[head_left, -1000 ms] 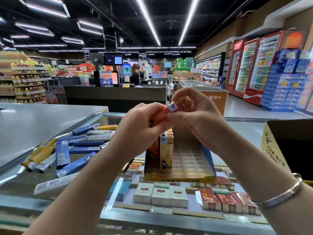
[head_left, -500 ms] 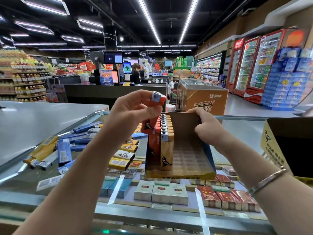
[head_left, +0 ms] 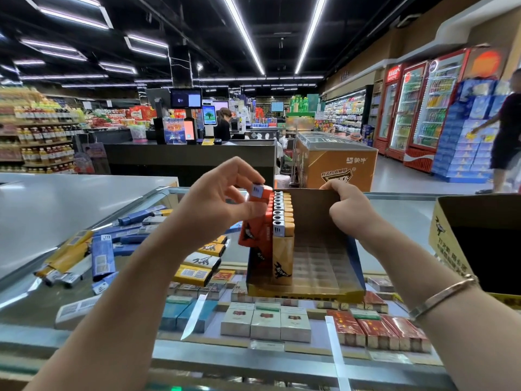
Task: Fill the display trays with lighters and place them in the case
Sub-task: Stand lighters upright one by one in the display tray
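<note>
orange lighter [head_left: 255,218] is pinched in the left hand [head_left: 217,210] at the display tray [head_left: 332,289], on the glass tabletop [head_left: 394,210]. right hand [head_left: 348,213] grips the tray's back wall. two columns look filled; most slots are empty, loose lighters [head_left: 93,255] wait, casing not begun.

A supermarket: checkout counter [head_left: 191,153], drink fridges [head_left: 423,108].

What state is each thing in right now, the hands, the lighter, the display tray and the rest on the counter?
left hand: pinches the orange lighter.
orange lighter: upright, at the tray's left column, not yet seated.
right hand: grips the tray's back flap.
display tray: standing on the glass case, mostly empty; two columns filled at left.
loose lighters: lying scattered on the glass.
cardboard box: open.
</note>
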